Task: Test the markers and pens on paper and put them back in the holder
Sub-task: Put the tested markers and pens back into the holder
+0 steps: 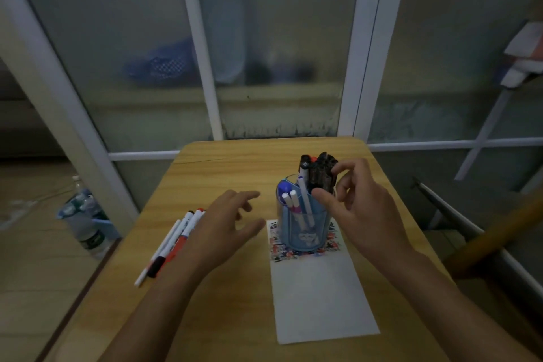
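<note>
Writing: no brand or word can be read; the paper (320, 297) carries dense red, blue and black scribbles along its far edge, and the holder (302, 229) shows a pale figure on its front, too blurred to make out.
Holder: your clear blue holder stands upright on the scribbled far end of the paper, right of the tabletop's middle.
Contents: white-barrelled pens (293, 200) lean inside it, with a bundle of dark markers (318, 173) rising above its rim on the right side.
Right hand: your right hand (361, 209) closes thumb and fingers around the dark markers at the holder's rim.
Left hand: your left hand (226, 226) hovers relaxed above the tabletop, fingers spread and gripping nothing, just left of the holder.
Loose pens: several loose markers (173, 241), white with red and black parts, lie side by side near the tabletop's left edge, partly under your left hand in this view.
Paper: it lies flat, its blank near end reaching toward the tabletop's near edge.
Tabletop: your tabletop (235, 303) is light wood grain with rounded far corners.
Room: white-framed frosted glass panels (264, 53) stand behind the far edge, with blurred blue shapes behind them; plastic water bottles (85, 214) sit on the floor to the left, and a tan pole (493, 232) slants past the right edge.
</note>
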{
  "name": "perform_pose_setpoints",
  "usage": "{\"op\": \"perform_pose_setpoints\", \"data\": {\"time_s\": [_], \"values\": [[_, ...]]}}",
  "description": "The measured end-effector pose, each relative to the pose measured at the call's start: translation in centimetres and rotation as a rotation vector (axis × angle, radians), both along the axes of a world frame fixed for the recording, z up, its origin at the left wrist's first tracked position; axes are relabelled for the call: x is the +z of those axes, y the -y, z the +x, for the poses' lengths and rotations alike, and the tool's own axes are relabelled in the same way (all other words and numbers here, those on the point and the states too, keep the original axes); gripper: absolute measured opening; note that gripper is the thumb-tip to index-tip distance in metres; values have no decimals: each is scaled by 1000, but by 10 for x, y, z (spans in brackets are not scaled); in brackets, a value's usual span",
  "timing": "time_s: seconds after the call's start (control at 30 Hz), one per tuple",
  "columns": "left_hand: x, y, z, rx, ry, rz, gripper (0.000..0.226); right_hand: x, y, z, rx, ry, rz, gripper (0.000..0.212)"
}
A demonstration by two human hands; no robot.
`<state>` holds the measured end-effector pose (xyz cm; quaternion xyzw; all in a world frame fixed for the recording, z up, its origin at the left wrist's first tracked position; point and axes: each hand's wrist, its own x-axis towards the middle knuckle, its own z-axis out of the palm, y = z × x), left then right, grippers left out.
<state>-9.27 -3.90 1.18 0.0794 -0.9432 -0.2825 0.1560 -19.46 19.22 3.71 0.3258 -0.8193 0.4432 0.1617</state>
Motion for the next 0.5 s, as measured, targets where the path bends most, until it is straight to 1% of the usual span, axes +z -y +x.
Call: {"op": "perform_pose_setpoints", "data": {"time_s": [0.07,0.17,0.27,0.37,0.5], "values": [[1,19,11,106,24,-125,37,1,1,3,12,-10,-53,35],[0,49,27,259,70,-201,15,2,4,9,49,-44,-41,25],[-5,68,38,315,137,-272,13,2,10,20,100,-81,-14,18],[-9,74,46,322,200,-330,14,-3,21,39,215,-28,-15,13],[-12,72,49,310,251,-387,16,-18,35,59,345,-4,112,14]]}}
